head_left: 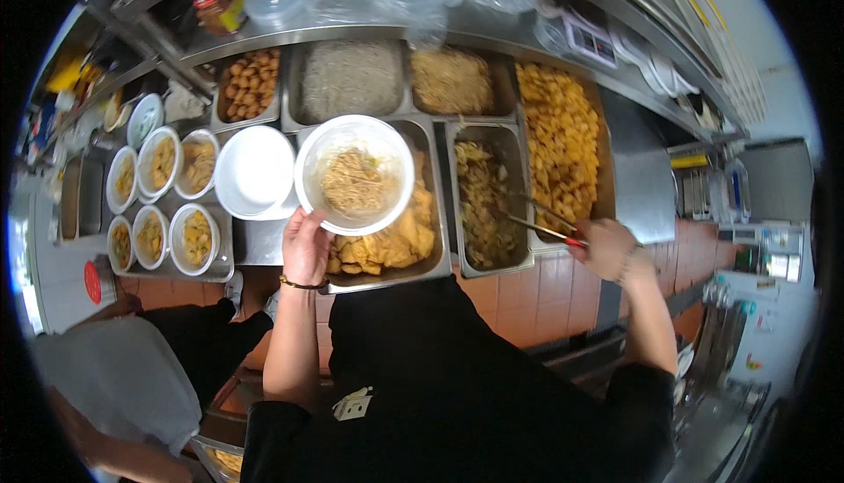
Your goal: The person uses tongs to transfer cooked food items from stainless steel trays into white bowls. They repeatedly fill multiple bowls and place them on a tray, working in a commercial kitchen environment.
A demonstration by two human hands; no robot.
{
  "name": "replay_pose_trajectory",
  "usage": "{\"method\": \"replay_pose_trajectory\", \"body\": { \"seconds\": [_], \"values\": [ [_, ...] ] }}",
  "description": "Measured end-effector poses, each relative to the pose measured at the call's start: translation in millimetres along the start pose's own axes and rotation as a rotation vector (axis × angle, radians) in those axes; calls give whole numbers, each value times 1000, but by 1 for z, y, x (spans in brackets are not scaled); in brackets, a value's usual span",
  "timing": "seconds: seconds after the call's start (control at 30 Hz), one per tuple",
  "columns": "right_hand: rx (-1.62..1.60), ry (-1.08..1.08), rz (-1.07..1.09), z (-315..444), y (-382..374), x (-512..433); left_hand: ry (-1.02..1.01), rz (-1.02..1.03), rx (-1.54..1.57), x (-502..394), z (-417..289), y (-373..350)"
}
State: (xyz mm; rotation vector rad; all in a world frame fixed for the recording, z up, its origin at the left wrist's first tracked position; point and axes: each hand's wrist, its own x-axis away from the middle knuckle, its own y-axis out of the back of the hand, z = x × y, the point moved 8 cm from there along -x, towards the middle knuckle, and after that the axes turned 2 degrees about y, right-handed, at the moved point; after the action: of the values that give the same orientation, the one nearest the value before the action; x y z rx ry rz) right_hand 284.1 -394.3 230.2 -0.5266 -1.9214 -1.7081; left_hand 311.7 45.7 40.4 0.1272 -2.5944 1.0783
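Observation:
My left hand holds a white bowl by its near rim, above a steel pan of yellow-brown fried pieces. Noodles lie in the bowl. My right hand grips metal tongs with red on the handle; their tips reach into a steel pan of cooked shredded vegetables. A white bowl with no food visible inside stands just left of the held one.
Filled bowls stand on a tray at left. Behind are pans of brown balls, translucent noodles and yellowish noodles; fried cubes lie at right. A steel shelf overhangs the back. Another person is at lower left.

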Motion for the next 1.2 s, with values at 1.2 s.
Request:
{"method": "replay_pose_trajectory", "body": {
  "seconds": [1.2],
  "values": [
    [97, 381, -51, 134, -1, -44, -178, -252, -67, 49, -50, 38]
  ]
}}
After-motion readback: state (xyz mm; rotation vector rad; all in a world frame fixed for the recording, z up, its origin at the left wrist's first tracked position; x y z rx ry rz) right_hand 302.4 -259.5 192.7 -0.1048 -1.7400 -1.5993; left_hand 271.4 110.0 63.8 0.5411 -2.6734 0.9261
